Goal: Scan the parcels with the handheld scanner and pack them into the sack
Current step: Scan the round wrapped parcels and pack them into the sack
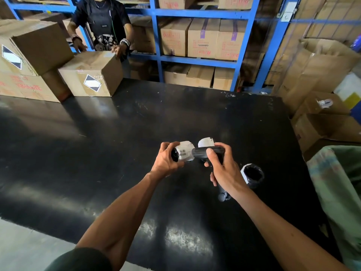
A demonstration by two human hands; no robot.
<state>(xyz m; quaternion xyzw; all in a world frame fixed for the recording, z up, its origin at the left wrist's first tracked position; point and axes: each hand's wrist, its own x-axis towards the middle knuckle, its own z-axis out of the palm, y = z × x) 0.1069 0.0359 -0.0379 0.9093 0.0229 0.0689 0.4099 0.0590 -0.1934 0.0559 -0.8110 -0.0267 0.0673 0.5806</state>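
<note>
The left hand [166,160] has its grip curled round a small parcel [183,151], a black roll with a white label, barcode side up, held above the middle of the black bench [97,143]. The right hand [222,169] is wrapped tight round the scanner [207,152], whose nose touches or nearly touches the parcel's right end. A second parcel [253,175] lies on the bench just right of the right wrist; a third [206,142], mostly hidden, shows white just beyond the scanner.

The sack [340,192] stands open past the bench's right edge, near the second parcel. Wide bare bench lies left and far of the hands. At the far left corner sit boxes [91,75] with diamond stickers (red print too blurred to read), and another person [103,26] rests both hands on one. Behind run blue shelves [195,61] of cartons.
</note>
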